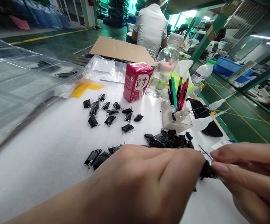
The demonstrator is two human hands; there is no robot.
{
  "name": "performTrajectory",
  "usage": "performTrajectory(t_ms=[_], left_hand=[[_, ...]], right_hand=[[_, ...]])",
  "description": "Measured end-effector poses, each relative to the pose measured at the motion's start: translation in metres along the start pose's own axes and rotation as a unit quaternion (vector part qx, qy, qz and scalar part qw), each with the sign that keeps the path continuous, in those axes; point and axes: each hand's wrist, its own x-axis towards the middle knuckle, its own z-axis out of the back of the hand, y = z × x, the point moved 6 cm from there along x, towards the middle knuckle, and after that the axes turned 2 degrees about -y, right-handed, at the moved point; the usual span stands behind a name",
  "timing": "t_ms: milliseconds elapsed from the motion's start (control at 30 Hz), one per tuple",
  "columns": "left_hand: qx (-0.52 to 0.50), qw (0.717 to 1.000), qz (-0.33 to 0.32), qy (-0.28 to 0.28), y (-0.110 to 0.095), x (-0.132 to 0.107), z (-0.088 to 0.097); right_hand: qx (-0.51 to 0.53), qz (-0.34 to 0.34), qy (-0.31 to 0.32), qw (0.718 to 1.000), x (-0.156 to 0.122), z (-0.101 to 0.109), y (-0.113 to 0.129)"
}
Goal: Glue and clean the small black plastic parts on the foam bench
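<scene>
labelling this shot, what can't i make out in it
In the head view:
Bare left hand: fingertips, behind its knuckles.
Small black piece between hands: outline, partly behind fingers.
Bare right hand: wrist, cut off by right edge.
White green-capped bottle: label print, too small.

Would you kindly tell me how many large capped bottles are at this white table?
2: a clear bottle just behind the red drink carton, to its right, and a white bottle with a green cap, farther right. Others may be hidden behind nearer things.
</scene>
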Motion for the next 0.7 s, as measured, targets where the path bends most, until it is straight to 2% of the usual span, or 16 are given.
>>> performTrajectory(t_ms=[167,533,600,700], left_hand=[[-0.006,1.000,-0.019,-0.002,-0.004,0.009,0.008],[-0.042,0.998,0.001,0.053,-0.001,0.002,-0.005],[-0.040,0.998,0.008,0.053,0.000,0.000,-0.006],[-0.006,0.998,0.003,0.055,-0.001,-0.001,-0.006]], right_hand=[[0.024,-0.001,0.035,0.999,0.001,-0.003,-0.004],[0.096,-0.038,0.072,0.992,-0.006,-0.007,-0.011],[0.095,-0.046,0.068,0.992,-0.007,-0.006,-0.010],[0.098,-0.055,0.024,0.993,-0.006,-0.002,-0.008]])
